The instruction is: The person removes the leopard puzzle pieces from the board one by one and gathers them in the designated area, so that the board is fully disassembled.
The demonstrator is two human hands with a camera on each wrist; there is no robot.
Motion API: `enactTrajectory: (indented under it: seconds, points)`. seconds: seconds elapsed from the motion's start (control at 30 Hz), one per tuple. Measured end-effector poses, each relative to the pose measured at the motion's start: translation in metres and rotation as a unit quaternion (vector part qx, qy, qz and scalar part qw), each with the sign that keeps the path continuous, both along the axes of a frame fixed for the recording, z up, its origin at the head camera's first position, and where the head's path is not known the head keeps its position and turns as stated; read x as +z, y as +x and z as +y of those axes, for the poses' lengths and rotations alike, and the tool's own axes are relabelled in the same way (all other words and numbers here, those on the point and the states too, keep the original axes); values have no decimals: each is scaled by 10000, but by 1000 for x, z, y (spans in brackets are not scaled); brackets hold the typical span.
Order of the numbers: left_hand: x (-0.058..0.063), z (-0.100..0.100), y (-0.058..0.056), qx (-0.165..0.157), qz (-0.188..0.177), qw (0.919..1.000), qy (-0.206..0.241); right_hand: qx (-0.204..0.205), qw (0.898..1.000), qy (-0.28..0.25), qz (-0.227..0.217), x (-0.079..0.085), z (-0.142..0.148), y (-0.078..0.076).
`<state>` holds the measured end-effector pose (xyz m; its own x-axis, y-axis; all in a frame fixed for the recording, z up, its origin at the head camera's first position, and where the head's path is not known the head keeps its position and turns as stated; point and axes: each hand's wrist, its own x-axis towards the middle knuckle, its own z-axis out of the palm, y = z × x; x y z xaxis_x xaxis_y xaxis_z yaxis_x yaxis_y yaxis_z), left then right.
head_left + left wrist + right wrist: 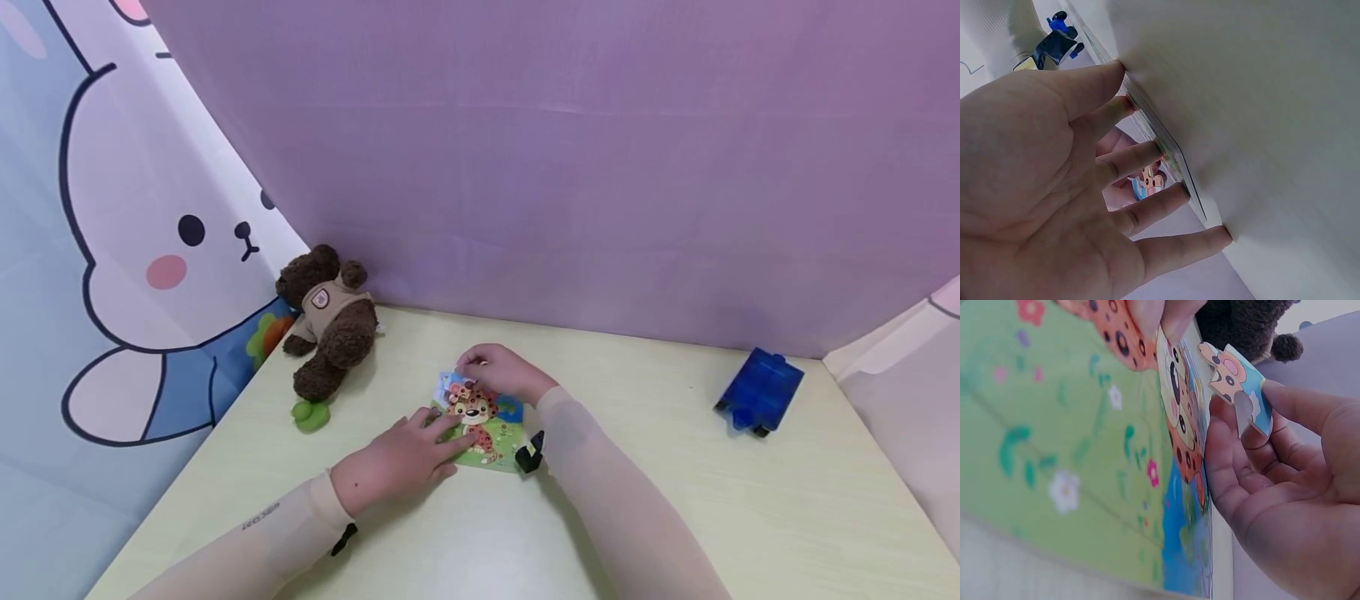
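Observation:
A jigsaw puzzle (506, 437) of a spotted leopard on green grass lies flat on the table in the head view. My left hand (397, 462) rests at its left side. In the left wrist view, that hand's fairly straight fingers (1166, 203) touch the board's edge and the table. Over the puzzle's far edge is my right hand (506, 371). Its thumb and fingers pinch a loose puzzle piece (1235, 380), printed with a spotted ear and blue sky, held tilted above the board in the right wrist view. The upper-left part of the board shows bare backing.
At the back left a brown teddy bear (333, 321) leans by the wall cloth, with a small green toy (310, 415) in front of it. A translucent blue plastic object (761, 390) lies at the far right. A purple cloth (600, 208) hangs behind the table.

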<state>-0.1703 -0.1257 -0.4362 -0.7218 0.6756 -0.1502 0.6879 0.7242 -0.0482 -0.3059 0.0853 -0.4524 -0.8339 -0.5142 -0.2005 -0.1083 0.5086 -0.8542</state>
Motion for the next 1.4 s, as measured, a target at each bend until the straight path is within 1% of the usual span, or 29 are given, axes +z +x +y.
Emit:
enactTrajectory:
  seconds: [0.13, 0.27, 0.37, 0.47, 0.67, 0.83, 1.03, 1.2, 1.4]
  points:
    - [1, -2, 1, 38, 12, 10000, 4, -93, 9998, -131, -101, 1, 6, -1]
    - [1, -2, 1, 113, -63, 9999, 8, -180, 9992, -297, -172, 4, 18, 1]
    - [0, -1, 1, 113, -108, 9999, 10, -252, 9988, -371, -198, 7, 31, 3]
    - [-2, 1, 0, 79, -75, 9999, -52, -308, 9985, -408, -196, 8, 47, 6]
    - [-4, 2, 0, 108, -89, 9999, -78, -409, 9982, -425, -47, 10, 80, 11]
    - [-3, 2, 0, 127, -112, 9998, -64, -545, 9980, -309, 23, 12, 106, 14]
    - [-1, 2, 0, 112, -45, 9999, 8, -753, 9970, -158, 93, 13, 130, 17]
    - [-3, 1, 0, 106, -51, 9999, 65, -794, 9968, -3, 54, 12, 142, 20]
    - [-4, 1, -2, 22, -26, 10000, 89, -803, 9963, 282, 68, 10, 149, 22]
